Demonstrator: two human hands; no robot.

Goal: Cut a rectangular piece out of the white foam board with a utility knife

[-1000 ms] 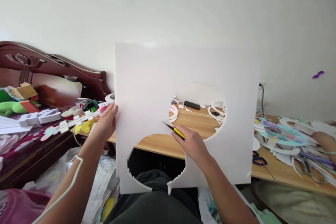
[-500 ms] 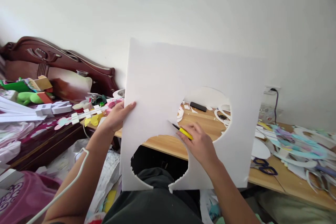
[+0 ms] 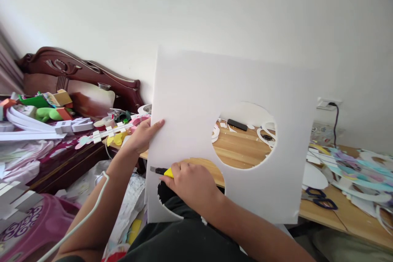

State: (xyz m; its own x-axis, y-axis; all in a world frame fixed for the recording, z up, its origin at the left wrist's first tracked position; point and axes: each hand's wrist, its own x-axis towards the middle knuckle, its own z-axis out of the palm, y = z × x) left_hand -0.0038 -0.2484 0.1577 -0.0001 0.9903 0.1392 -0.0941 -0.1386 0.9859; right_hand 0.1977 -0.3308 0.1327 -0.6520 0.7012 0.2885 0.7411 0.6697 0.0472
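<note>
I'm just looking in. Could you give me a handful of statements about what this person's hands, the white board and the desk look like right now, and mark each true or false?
1. The right hand holds a yellow utility knife against the white foam board. True.
2. The left hand rests flat on the wooden desk. False: it grips the board's left edge, thumb on the front.
3. The board is whole, with no openings. False: it has a round hole, through which the desk shows, and a second cut-out near its lower edge.
4. A pair of dark-handled scissors lies on the desk to the right of the board. True.
5. The board lies flat on the desk. False: it is held upright.
</note>
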